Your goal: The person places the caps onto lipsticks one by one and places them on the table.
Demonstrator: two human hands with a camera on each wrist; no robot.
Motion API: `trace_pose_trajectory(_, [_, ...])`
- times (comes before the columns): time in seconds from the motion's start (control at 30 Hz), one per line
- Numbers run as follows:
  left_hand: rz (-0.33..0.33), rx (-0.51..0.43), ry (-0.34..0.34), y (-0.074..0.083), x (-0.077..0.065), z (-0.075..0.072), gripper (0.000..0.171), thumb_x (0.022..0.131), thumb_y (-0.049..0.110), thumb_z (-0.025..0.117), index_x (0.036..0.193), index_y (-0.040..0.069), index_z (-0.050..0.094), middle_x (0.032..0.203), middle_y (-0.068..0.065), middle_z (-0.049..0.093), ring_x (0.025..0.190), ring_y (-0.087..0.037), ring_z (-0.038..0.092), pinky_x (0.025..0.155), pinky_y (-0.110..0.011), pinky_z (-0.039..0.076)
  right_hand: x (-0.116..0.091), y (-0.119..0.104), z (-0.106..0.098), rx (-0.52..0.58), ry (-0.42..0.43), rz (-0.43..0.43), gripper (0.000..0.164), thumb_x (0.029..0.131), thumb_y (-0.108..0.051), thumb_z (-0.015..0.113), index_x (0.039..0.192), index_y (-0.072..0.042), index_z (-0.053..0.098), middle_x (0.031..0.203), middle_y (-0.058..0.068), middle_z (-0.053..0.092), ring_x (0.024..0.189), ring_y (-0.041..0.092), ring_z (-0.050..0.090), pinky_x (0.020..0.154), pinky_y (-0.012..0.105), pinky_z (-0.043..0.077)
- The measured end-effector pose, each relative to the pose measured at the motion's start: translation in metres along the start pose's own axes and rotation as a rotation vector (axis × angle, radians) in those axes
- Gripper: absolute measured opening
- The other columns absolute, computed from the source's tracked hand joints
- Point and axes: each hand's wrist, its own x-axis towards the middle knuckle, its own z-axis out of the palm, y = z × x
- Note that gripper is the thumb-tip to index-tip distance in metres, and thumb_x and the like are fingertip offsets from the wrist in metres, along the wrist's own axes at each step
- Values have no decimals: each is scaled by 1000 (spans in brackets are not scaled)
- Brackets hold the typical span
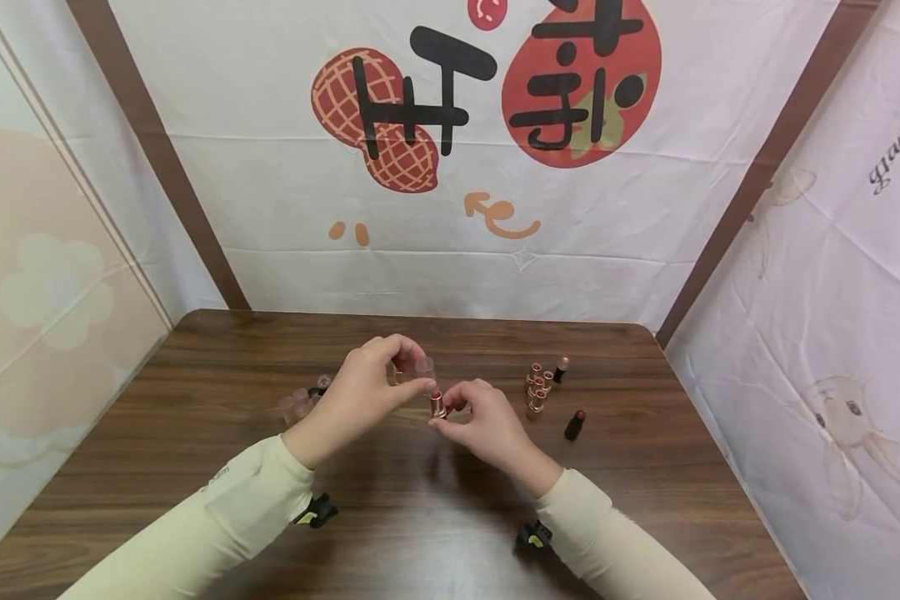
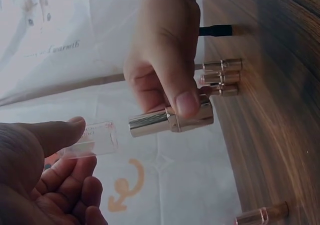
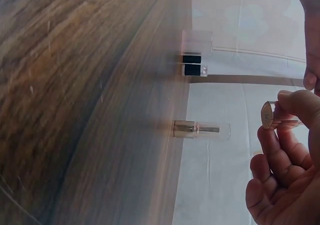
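Note:
Over the middle of the table, my left hand [image 1: 360, 387] pinches a clear lipstick cap [image 2: 102, 140] between thumb and fingers. Facing it, my right hand [image 1: 491, 421] grips a gold lipstick tube [image 1: 437, 405] by its lower part, and red shows at the tube's top in the head view. Cap and tube are apart, with a small gap between them in the left wrist view. Past the hands, a gold lipstick [image 3: 185, 129] with a clear cap on it stands upright on the table.
Several uncapped gold lipsticks [image 1: 537, 402] stand grouped on the right. Near them are a black lipstick [image 1: 561, 370] with a pink tip and another black lipstick [image 1: 574, 425] with a red tip. Clear caps [image 1: 296, 407] and black items [image 3: 193, 70] stand at the left.

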Motion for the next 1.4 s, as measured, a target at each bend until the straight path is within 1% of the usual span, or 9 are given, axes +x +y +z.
trace_pose_trajectory(0.17, [2,-4,-19,-1,0,5,24,86,24,85,101,20,66,94,8,66,92,-14,57,80,-36,50,3,-5,2,21,9,0,23,82,-34,87,92,-23,70,92,-12,64,87,15,60,77,28,49])
trace_pose_trajectory(0.27, [1,-4,-33,-1,0,8,24,86,24,85,101,20,67,96,6,67,95,-18,58,82,-38,52,5,-9,1,34,24,0,23,82,-33,88,92,-23,70,91,-11,64,85,13,58,75,28,47])
trace_pose_trajectory(0.43, [-25,10,-42,-2,-1,12,24,86,27,85,99,21,66,95,7,65,94,-16,57,81,-34,52,6,-13,-3,53,42,-4,21,82,-32,87,90,-23,71,90,-6,65,82,7,55,73,27,46])
trace_pose_trajectory(0.6, [-40,19,-44,-4,0,15,24,86,27,86,98,21,67,93,7,65,92,-15,57,80,-33,52,9,-15,-6,61,68,-26,20,81,-32,88,88,-23,71,87,-9,66,82,7,55,73,27,47])
trace_pose_trajectory(0.73, [-19,9,-45,-6,0,17,20,86,25,85,97,22,68,93,5,66,92,-17,58,80,-35,53,10,-16,-7,60,72,-27,21,80,-32,89,87,-22,72,86,-14,64,82,6,55,74,27,48])
trace_pose_trajectory(0.9, [10,-6,-48,-6,2,17,18,87,24,85,95,23,69,92,8,66,93,-19,59,81,-40,54,10,-16,-9,62,69,-20,21,79,-31,89,87,-22,71,88,-13,64,82,7,56,74,26,48])
trace_pose_trajectory(1.03, [26,20,-51,-5,2,16,18,86,25,85,94,24,69,90,10,64,92,-20,59,80,-36,51,10,-17,-10,43,78,-44,22,79,-30,89,88,-21,71,90,-12,65,84,9,58,73,25,48])
trace_pose_trajectory(1.27, [63,81,-65,-1,2,15,19,86,26,85,90,26,66,87,12,61,88,-11,53,78,-32,47,9,-19,-12,-5,121,-114,22,78,-27,90,87,-20,70,89,-11,66,85,8,56,71,24,46])
trace_pose_trajectory(1.4, [95,84,-66,-1,2,16,19,86,24,85,90,24,67,86,11,61,88,-14,55,77,-32,46,9,-20,-12,-8,132,-123,22,78,-25,89,87,-20,71,88,-12,68,84,8,55,72,25,45])
